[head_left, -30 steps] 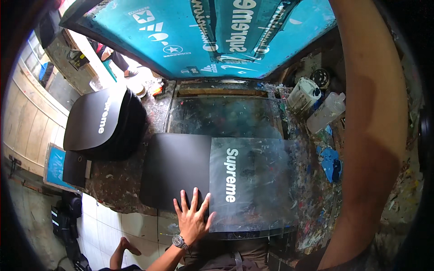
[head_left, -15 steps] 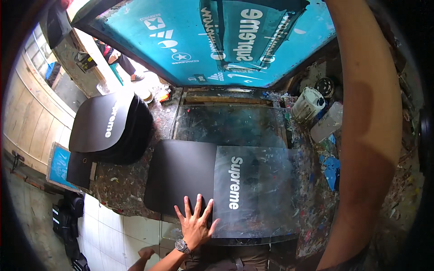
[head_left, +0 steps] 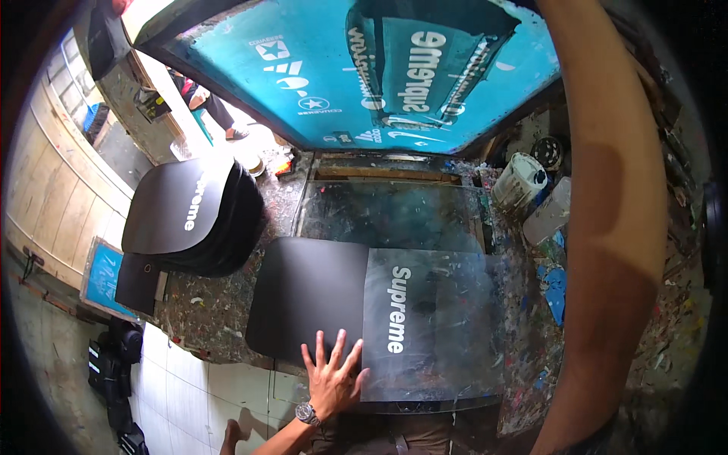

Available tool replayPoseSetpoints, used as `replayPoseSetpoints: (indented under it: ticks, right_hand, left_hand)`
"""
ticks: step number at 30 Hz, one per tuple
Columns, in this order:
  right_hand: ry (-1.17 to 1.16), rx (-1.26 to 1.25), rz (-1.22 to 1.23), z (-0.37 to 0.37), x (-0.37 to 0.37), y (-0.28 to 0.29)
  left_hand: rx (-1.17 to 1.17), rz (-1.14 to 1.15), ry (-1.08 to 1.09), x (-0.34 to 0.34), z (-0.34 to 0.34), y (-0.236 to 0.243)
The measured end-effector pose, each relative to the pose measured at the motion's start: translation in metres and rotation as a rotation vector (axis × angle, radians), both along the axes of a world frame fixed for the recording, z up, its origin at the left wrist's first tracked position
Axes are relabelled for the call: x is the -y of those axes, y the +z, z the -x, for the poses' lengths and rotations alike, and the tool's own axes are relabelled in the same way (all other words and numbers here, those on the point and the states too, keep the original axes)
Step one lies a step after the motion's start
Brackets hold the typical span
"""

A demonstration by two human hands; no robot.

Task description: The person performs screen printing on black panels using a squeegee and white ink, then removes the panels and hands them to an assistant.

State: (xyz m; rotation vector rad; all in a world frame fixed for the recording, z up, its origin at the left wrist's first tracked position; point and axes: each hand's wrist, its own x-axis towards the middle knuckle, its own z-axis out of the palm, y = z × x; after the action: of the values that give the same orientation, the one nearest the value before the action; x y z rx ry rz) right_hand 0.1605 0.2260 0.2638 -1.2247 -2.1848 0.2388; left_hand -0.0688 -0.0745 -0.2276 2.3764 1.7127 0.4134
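While the big teal printing screen (head_left: 364, 68) stands tilted up over the far side of the table (head_left: 220, 303), my right arm (head_left: 607, 227) runs up the right of the view toward it; my right hand is out of sight beyond the top edge, so I cannot tell its state.

Below the screen lies the glass printing bed (head_left: 390, 216), bare, streaked with old ink. Nearer me, the black sheet (head_left: 307, 299) lies flat, long axis running left to right across the table, its near edge close to the table's front edge. A clear film with white lettering (head_left: 428, 334) covers the sheet's right half; the film's left edge runs straight away from me, just right of my fingers.

My left hand (head_left: 332, 375) is spread wide, palm flat on the near edge of the black sheet, fingers pointing away from me. It holds nothing, only presses. The sheet thus lies directly ahead of and under this hand, which is the nearer one.

Open room: paint-crusted table to the left of the sheet, up to a stack of printed black sheets (head_left: 193, 216) well apart at far left. At right, a white paint tub (head_left: 519, 180) and a plastic bottle (head_left: 547, 212) crowd the bed's corner.
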Motion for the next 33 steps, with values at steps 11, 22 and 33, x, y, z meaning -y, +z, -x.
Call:
replayPoseSetpoints:
  ticks: [11,22,33]
  right_hand:
    - [-0.082,0.146,-0.13,0.008,0.085,-0.026]
    - [-0.096,0.216,-0.163,0.033,0.268,-0.286]
    - [-0.013,0.38,0.079,0.032,0.295,-0.416]
  left_hand:
    - [1.323,0.684,-0.295,-0.037,-0.158,0.106]
    - [-0.165,-0.283,0.018,-0.012,0.063,0.156]
    - [0.055,-0.023,-0.074,0.025,0.057,0.054]
